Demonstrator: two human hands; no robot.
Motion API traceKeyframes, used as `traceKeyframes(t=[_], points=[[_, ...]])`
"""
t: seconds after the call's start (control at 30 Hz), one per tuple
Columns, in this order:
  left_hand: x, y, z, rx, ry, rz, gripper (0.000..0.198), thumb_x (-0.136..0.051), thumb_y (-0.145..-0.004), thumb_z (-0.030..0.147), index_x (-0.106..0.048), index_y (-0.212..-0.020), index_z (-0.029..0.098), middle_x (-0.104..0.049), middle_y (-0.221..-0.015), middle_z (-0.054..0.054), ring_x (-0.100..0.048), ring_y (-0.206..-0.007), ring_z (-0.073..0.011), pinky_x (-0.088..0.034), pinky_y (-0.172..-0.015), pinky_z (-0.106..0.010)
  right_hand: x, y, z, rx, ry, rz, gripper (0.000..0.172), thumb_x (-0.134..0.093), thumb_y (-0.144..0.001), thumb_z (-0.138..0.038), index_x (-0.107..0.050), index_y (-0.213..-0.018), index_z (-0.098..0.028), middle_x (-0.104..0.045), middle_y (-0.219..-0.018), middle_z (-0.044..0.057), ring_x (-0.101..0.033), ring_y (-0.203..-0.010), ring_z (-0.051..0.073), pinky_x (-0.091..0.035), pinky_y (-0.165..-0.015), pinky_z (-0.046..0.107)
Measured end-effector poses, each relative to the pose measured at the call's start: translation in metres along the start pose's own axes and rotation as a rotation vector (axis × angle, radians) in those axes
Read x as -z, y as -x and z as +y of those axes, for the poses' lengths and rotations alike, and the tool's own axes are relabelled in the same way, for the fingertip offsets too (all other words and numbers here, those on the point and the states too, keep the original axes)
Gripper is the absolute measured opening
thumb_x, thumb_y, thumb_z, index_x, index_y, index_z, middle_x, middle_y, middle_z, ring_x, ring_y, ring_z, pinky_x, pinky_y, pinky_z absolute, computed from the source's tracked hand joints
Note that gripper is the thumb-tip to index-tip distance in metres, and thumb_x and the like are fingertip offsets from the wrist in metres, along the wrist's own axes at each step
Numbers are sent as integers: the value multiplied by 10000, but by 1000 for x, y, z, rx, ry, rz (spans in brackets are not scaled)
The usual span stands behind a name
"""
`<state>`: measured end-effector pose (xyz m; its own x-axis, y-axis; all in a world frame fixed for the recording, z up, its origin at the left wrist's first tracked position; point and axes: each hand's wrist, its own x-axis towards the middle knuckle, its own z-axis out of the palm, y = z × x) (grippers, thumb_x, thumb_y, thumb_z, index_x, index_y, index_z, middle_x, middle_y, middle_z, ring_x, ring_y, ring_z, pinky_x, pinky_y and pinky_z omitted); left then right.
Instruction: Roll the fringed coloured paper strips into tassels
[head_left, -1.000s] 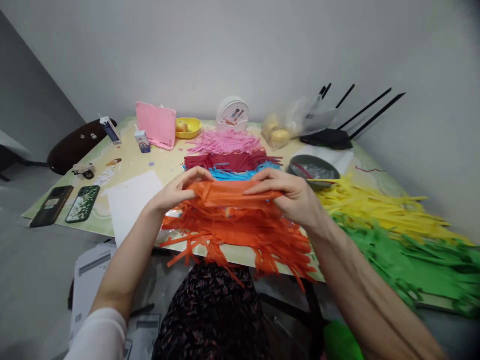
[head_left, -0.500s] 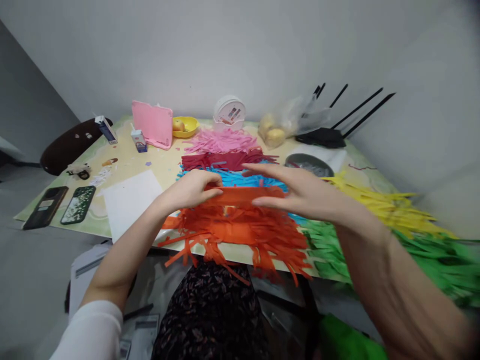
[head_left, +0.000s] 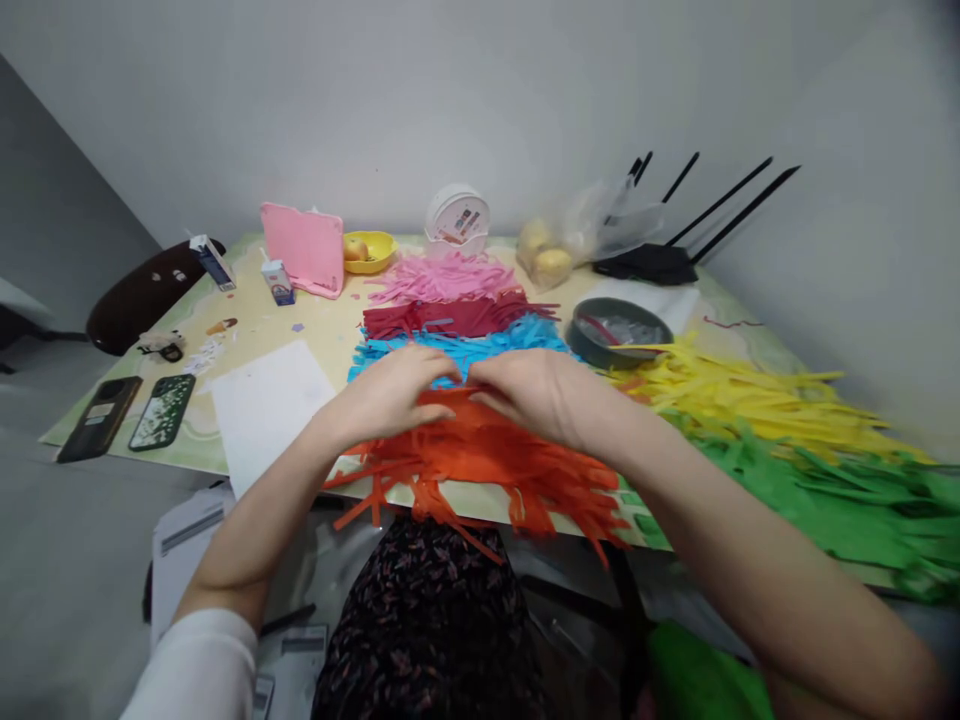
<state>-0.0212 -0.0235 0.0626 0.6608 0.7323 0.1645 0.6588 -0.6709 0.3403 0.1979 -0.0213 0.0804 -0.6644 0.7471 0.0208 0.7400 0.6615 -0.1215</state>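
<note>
A pile of orange fringed paper lies at the table's near edge, its cut strips hanging over the front. My left hand and my right hand rest palm down on the top band of this pile. Their fingertips meet in the middle. The fingers of both hands are held together and curled down onto the orange paper. Just behind my hands lie blue fringed paper, dark red fringed paper and pink fringed paper in rows.
Yellow fringed paper and green fringed paper spread to the right. A grey bowl, a white sheet, two phones, a pink tablet case, a yellow bowl, a bag of fruit and small cartons stand around.
The orange strip I held up in both hands has come down onto the orange pile. My right hand opened flat over it, then both hands settled on it, fingertips together.
</note>
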Motion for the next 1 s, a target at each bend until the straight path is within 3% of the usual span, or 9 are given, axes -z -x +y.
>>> traceKeyframes(t=[0.07, 0.13, 0.27, 0.43, 0.6, 0.73, 0.9, 1.0], points=[[-3, -7, -3, 43, 148, -80, 146, -621, -865, 289, -670, -836, 154, -652, -775, -23, -586, -756, -174, -438, -716, -277, 3, 2, 2, 11, -103, 2, 132, -551, -911, -209, -654, -832, -187, -705, -800, 57, -594, -694, 177, -329, -618, 265], [-3, -11, -9, 93, 308, -153, 286, -607, -865, 370, -611, -689, 146, -515, -604, 29, -462, -590, -119, -344, -579, -242, 6, 4, 10, 0, -231, 4, 127, -593, -895, -267, -637, -805, -189, -669, -741, 21, -558, -648, 151, -336, -608, 250], [0, -12, -19, 142, 508, -184, 394, -632, -812, 453, -510, -590, 151, -364, -547, 56, -316, -523, -78, -227, -499, -229, 3, 6, 26, -53, -405, -15, 291, -621, -858, -387, -541, -655, -195, -516, -580, -36, -437, -544, 116, -304, -552, 240], [7, -12, -16, 198, 556, -220, 419, -618, -826, 460, -486, -572, 154, -334, -537, 57, -289, -498, -67, -209, -474, -223, -6, 8, 31, -68, -535, 32, 401, -622, -823, -476, -430, -597, -207, -408, -555, -50, -369, -539, 106, -266, -530, 248], [6, -7, -15, 185, 620, -101, 310, -642, -834, 435, -581, -751, 143, -550, -644, 24, -488, -578, -100, -362, -519, -204, -8, 13, 27, -107, -647, 108, 424, -619, -823, -521, -433, -598, -214, -437, -568, -39, -402, -549, 115, -308, -537, 256], [-5, 2, -13, 252, 880, -11, 301, -665, -837, 434, -570, -842, 148, -633, -684, 3, -627, -589, -130, -491, -558, -224, -13, 21, 19, -185, -884, 149, 331, -637, -843, -494, -531, -713, -209, -571, -590, -20, -513, -513, 130, -380, -524, 258], [-28, 11, -7, 306, 1167, 224, 287, -692, -820, 365, -664, -1004, 146, -678, -832, -29, -609, -493, -83, -503, -461, -196, -37, 30, 11, -224, -1143, 373, 262, -690, -827, -443, -661, -927, -203, -571, -554, -45, -535, -475, 130, -435, -517, 264], [-37, 14, -6, 313, 1265, 289, 184, -688, -790, 287, -711, -908, 148, -681, -773, -29, -581, -475, -76, -469, -423, -183, -51, 32, 8, -244, -1260, 467, 188, -712, -799, -378, -701, -887, -213, -621, -619, -21, -542, -477, 118, -440, -492, 258]])
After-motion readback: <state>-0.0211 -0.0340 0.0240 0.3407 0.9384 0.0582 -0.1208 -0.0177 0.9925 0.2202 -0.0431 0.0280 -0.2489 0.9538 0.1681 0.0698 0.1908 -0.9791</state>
